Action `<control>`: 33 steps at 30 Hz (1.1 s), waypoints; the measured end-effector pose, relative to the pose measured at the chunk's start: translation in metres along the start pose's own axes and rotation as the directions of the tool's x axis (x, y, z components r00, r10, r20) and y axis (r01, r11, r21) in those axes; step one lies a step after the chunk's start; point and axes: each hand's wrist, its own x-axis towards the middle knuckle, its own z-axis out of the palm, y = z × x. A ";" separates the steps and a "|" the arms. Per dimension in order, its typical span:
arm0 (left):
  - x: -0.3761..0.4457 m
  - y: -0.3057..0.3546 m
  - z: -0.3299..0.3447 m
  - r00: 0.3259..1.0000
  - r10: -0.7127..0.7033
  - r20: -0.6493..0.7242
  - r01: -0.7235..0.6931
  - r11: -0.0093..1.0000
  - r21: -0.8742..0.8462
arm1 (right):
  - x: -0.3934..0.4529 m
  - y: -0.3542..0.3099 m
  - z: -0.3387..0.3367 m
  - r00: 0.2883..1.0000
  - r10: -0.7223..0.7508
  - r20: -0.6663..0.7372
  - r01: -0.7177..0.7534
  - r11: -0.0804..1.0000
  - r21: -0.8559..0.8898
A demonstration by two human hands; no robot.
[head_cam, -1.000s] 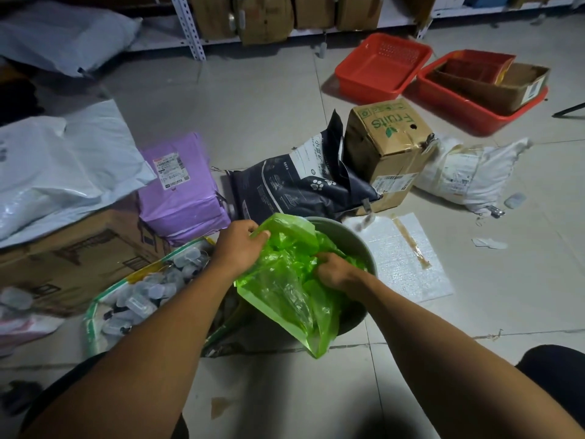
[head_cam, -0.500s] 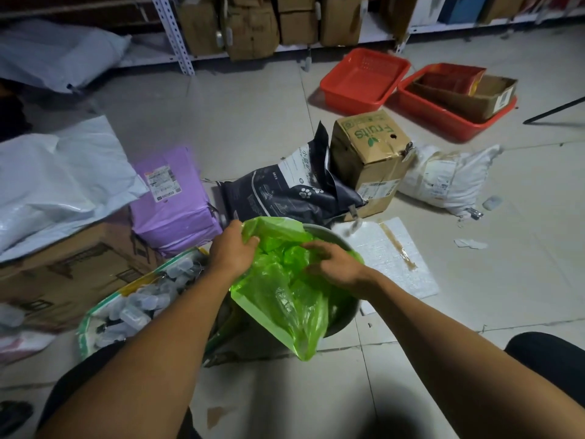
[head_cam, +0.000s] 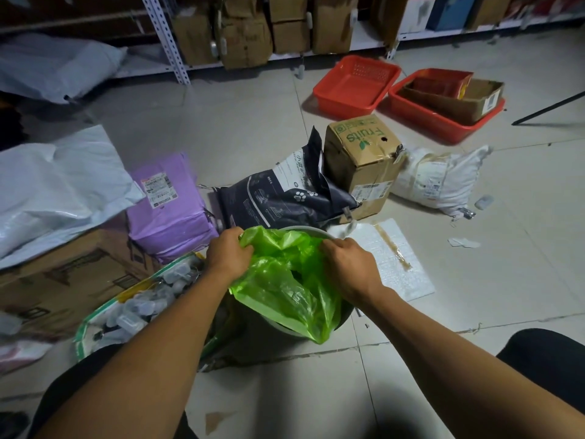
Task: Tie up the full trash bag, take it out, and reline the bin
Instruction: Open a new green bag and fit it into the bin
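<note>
1. While the purple parcel (head_cam: 167,210) lay on the floor at far left, the left hand (head_cam: 228,255) gripped the green bag (head_cam: 285,280), fingers curled on its left edge.
2. That bag sat in the grey bin (head_cam: 304,230), draped over the near rim.
3. The right hand (head_cam: 348,267) clutched the bag's right edge, fingers clamped.
4. Beyond stood a cardboard box (head_cam: 361,160).

You stand on a pale tiled floor (head_cam: 240,128) in dim light. Ahead of you, metal shelving (head_cam: 164,42) holds cardboard boxes (head_cam: 247,36).
</note>
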 end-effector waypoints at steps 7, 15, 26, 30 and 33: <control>-0.003 0.002 -0.005 0.997 -0.069 0.039 0.075 0.978 -0.192 | 0.012 -0.019 0.034 0.925 0.078 0.373 -0.219 0.910 0.352; -0.003 0.001 -0.014 0.985 -0.126 0.115 0.157 0.936 -0.316 | 0.014 -0.022 0.028 0.899 0.136 0.416 -0.318 0.856 0.407; -0.007 0.020 -0.004 0.994 -0.034 0.106 0.067 0.945 -0.319 | 0.013 0.014 -0.018 0.934 0.239 0.265 -0.353 0.501 0.790; 0.002 0.004 0.008 0.990 -0.137 0.037 0.141 0.980 -0.143 | 0.006 0.019 -0.019 0.915 0.381 0.132 -0.378 0.695 0.612; 0.005 -0.006 0.013 0.989 -0.143 0.030 0.145 0.988 -0.054 | 0.004 0.027 -0.015 0.880 0.464 0.098 -0.430 0.693 0.578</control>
